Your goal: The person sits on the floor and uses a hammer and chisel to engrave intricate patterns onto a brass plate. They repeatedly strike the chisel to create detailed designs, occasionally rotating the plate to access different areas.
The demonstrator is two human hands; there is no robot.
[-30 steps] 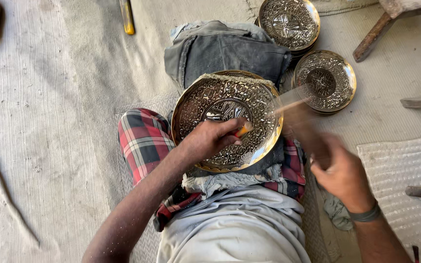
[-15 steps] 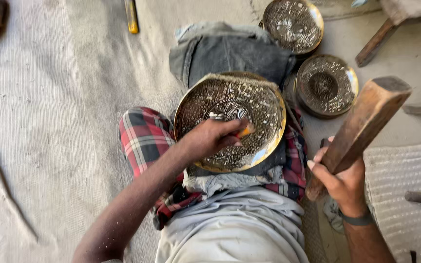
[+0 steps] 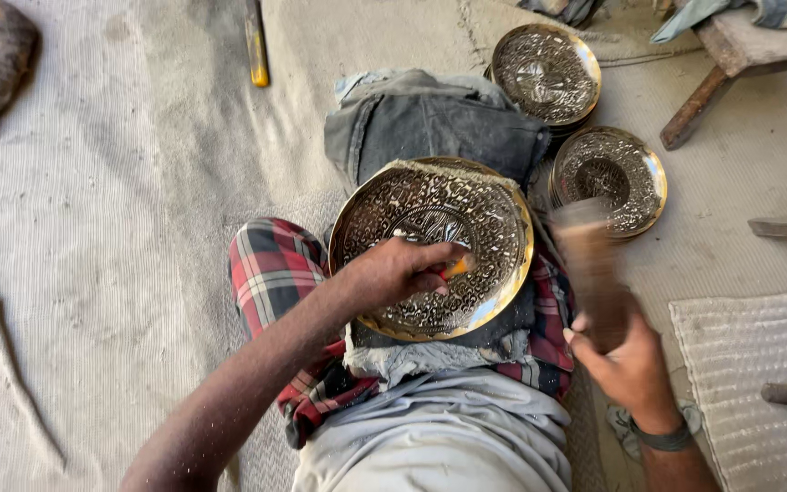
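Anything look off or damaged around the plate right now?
Nothing stands out. The engraved brass plate sits level on the lap; the left hand holds a small tool on it, and the right hand grips a motion-blurred wooden mallet.

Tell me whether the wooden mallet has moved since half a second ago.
Yes. The wooden mallet has swung left, toward the large engraved plate, from out beside the small plate.

Floor: pale woven matting (image 3: 120, 228), dusty, daylit. Wooden stool (image 3: 730, 55) at upper right; ribbed white mat (image 3: 758, 364) at right.
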